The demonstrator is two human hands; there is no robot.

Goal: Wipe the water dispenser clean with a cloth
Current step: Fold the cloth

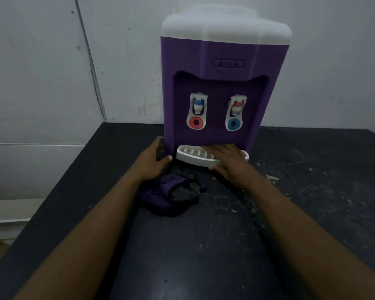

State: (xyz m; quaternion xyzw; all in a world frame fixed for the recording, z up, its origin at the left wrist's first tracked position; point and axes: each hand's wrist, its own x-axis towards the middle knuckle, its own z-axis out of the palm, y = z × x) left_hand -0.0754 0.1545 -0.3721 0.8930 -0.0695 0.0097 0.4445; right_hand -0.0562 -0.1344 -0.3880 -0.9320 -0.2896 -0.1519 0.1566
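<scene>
A purple water dispenser with a white top and two white taps stands at the back of a black table. Its white drip tray juts out at the base. My right hand grips the tray, fingers lying over its grille and thumb under the front edge. My left hand holds the dispenser's lower left corner, thumb toward the tray. A crumpled purple and grey cloth lies on the table just in front of the dispenser, between my forearms; neither hand touches it.
Pale crumbs and scratches are scattered over the table's right half. A grey wall stands close behind the dispenser. The table's left edge runs diagonally, with a pale ledge beyond it.
</scene>
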